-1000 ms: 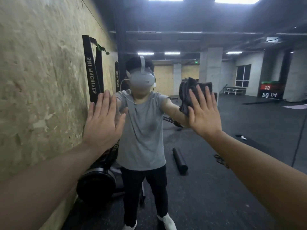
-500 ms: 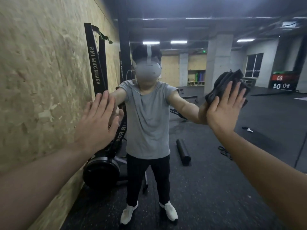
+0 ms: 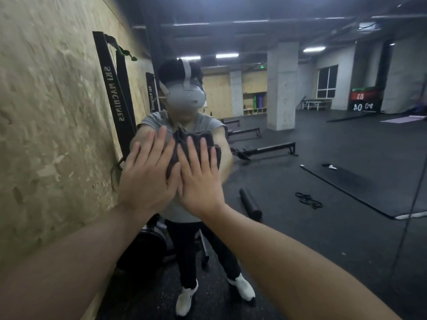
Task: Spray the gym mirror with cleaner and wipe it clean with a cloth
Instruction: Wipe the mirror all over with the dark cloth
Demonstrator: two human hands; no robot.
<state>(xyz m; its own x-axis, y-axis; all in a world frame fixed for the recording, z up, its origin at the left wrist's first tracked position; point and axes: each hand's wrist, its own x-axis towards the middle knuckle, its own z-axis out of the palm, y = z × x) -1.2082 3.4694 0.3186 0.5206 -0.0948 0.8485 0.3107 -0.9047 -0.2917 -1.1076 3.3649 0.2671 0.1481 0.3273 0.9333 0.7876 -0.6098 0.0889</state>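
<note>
The right hand (image 3: 198,181), fingers flat, is pressing the cloth (image 3: 196,144) on the mirror (image 3: 323,181), now beside the flat, released left hand (image 3: 147,179).

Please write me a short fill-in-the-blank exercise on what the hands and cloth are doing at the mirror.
1. The right hand presses a dark ____ against the mirror.
2. The left hand lies with its fingers ____.
3. The hands are ____ each other.

Missing words: cloth; straight; beside
</note>
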